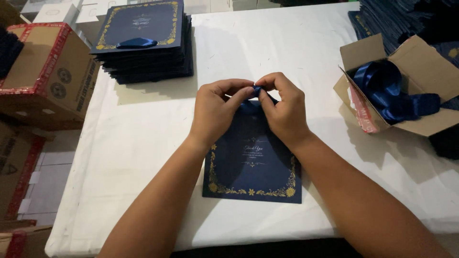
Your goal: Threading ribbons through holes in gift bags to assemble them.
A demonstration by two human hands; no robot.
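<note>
— How are your hands set?

— Both forearms come in from the bottom edge and meet at the middle of the tabletop (143,143), which is covered in a plain white cloth. My left hand (216,111) and right hand (283,109) are curled toward each other, knuckles up. The thumb and forefinger of each are pinched shut on a small piece of blue ribbon (258,91) at the top edge of the card (252,165).

— And the card itself?

— It lies flat just below my hands, a dark navy rectangle, matte, with a gold floral border along its sides and bottom and small pale lettering in the middle. My hands hide its upper part.

— What lies around it?

— At the far left, well apart, is a neat stack of the same navy cards (143,48), the top one with a satin bow (136,43). To my right, an open cardboard box (425,62) holds a glossy, loosely folded heap of blue satin ribbon (389,91). Brown cartons (45,71) stand off the left edge, one with red tape.
</note>
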